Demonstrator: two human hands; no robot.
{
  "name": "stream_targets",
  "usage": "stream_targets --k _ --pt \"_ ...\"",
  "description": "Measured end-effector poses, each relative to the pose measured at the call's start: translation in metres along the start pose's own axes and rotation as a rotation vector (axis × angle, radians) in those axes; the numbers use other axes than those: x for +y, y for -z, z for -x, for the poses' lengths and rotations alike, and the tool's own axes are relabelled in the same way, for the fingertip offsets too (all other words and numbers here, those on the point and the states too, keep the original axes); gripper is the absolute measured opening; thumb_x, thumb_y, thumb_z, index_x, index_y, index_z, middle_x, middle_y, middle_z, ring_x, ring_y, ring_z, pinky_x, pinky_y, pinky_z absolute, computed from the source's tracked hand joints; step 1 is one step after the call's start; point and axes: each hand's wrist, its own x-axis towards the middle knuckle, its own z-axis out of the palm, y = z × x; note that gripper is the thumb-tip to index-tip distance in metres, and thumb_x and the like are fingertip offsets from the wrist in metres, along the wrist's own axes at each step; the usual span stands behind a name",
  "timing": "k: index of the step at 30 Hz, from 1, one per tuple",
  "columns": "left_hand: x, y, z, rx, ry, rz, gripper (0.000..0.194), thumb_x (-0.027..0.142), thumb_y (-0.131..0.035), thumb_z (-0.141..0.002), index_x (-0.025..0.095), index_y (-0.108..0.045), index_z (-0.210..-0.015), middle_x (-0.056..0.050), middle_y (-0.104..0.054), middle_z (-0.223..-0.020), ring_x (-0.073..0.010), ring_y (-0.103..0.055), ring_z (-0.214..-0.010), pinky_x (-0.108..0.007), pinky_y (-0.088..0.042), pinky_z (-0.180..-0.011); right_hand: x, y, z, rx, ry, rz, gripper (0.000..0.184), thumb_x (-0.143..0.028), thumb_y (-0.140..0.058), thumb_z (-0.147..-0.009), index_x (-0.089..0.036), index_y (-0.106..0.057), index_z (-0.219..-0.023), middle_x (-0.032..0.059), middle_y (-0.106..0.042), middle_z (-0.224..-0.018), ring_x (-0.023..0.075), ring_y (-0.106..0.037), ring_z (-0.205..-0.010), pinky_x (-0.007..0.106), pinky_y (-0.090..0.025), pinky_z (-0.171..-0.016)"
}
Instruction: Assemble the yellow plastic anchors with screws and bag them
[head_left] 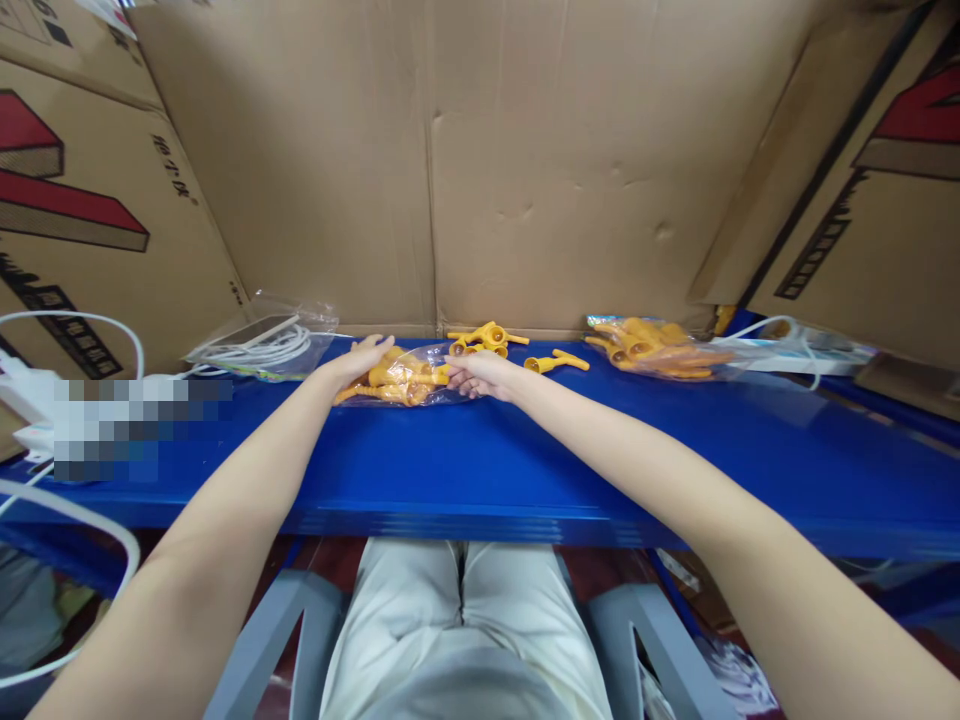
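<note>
A clear plastic bag filled with yellow plastic parts (401, 380) lies on the blue shelf (525, 470) in front of me. My left hand (358, 360) rests on the bag's left end, fingers stretched over it. My right hand (480, 375) touches the bag's right end with fingers curled at its opening. Loose yellow parts (487, 338) lie just behind my right hand, one more yellow part (556, 361) to its right. A second bag of yellow parts (656, 347) lies further right.
Cardboard walls (450, 160) close in the back and both sides. A clear bag with white cable (262, 345) lies at the back left. White cables and a charger (30, 400) sit at far left, a white power strip (795, 350) at far right.
</note>
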Motion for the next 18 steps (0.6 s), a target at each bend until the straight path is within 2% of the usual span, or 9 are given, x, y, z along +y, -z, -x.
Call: stream_targets --k 2,4,8,12,15,18 --pt "-0.002 0.003 0.005 -0.085 0.107 0.2 0.063 0.062 -0.045 -0.083 0.022 -0.046 -0.132 -0.016 -0.057 -0.13 -0.0322 -0.051 -0.121 -0.046 -0.046 -0.093 -0.003 0.0 -0.002 -0.035 -0.013 0.035 0.027 -0.035 -0.053 -0.091 -0.015 -0.054 -0.073 0.0012 -0.058 -0.056 0.0071 -0.049 -0.045 0.017 -0.038 -0.041" --pt "-0.005 0.006 0.009 -0.118 0.161 0.307 0.065 0.065 -0.039 -0.085 0.024 -0.04 -0.136 -0.014 -0.056 -0.132 -0.0294 -0.057 -0.116 -0.043 -0.049 -0.089 -0.006 -0.001 -0.004 -0.041 -0.023 0.059 0.024 -0.034 -0.057 -0.089 -0.015 -0.053 -0.075 0.0002 -0.058 -0.054 0.0076 -0.05 -0.045 0.017 -0.039 -0.041" --pt "-0.009 0.012 0.007 -0.045 0.132 0.316 0.065 0.066 -0.036 -0.085 0.025 -0.043 -0.135 -0.013 -0.038 -0.148 -0.0287 -0.047 -0.127 -0.04 -0.048 -0.093 -0.008 -0.006 -0.006 -0.138 -0.085 0.079 0.018 -0.024 -0.052 -0.091 -0.015 -0.051 -0.075 0.0004 -0.057 -0.051 0.0075 -0.048 -0.041 0.016 -0.038 -0.038" --pt "-0.011 0.017 0.003 -0.029 0.108 0.32 0.067 0.067 -0.03 -0.086 0.022 -0.044 -0.133 -0.014 -0.029 -0.152 -0.0286 -0.041 -0.132 -0.041 -0.047 -0.095 -0.009 -0.014 -0.007 -0.098 0.089 -0.076 0.02 -0.003 -0.046 -0.088 -0.017 -0.045 -0.073 -0.005 -0.049 -0.045 0.0057 -0.045 -0.038 0.015 -0.042 -0.042" --pt "-0.01 0.017 0.003 -0.006 0.114 0.358 0.067 0.069 -0.029 -0.086 0.022 -0.047 -0.13 -0.016 -0.038 -0.147 -0.0303 -0.049 -0.125 -0.042 -0.051 -0.089 -0.01 -0.019 -0.006 -0.06 0.195 -0.166 0.02 0.0 -0.044 -0.088 -0.019 -0.041 -0.08 -0.0054 -0.052 -0.049 0.0069 -0.052 -0.043 0.018 -0.049 -0.049" --pt "-0.009 0.015 0.005 0.018 0.129 0.352 0.058 0.062 -0.043 -0.085 0.021 -0.05 -0.126 -0.015 -0.054 -0.132 -0.0293 -0.059 -0.112 -0.039 -0.053 -0.084 -0.009 -0.022 -0.006 -0.048 0.214 0.002 0.019 -0.002 -0.049 -0.086 -0.02 -0.041 -0.087 -0.0064 -0.053 -0.048 0.01 -0.055 -0.043 0.021 -0.05 -0.049"
